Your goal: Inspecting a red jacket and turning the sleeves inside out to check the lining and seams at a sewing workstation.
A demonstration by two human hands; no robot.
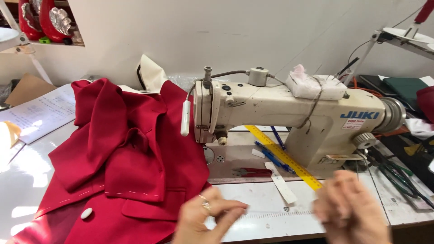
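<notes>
The left hand [205, 219] hovers at the near edge of the table [253, 194], thumb and forefinger pressed together as if pinching something very fine; nothing is clearly visible between them, perhaps a thread. A ring sits on one finger. The right hand [350, 210] is blurred in motion just to the right, fingers curled inward; whether it holds anything I cannot tell. By my reading, this is a thread-handling step between the two hands, and it asks for steady fingertips and a fine pinch.

Just left of the left hand lies a red jacket [126, 158], heaped over the table, with white basting stitches and a white button [86, 213]. Behind the hands stands a cream sewing machine [289, 117], a pincushion [312, 86] tied on top. At its base lie a yellow ruler [285, 156], blue pens [271, 156], red snips [252, 171] and a white label strip [281, 183].

The table is white and worn. A white wall rises behind; papers [38, 113] lie at far left.
</notes>
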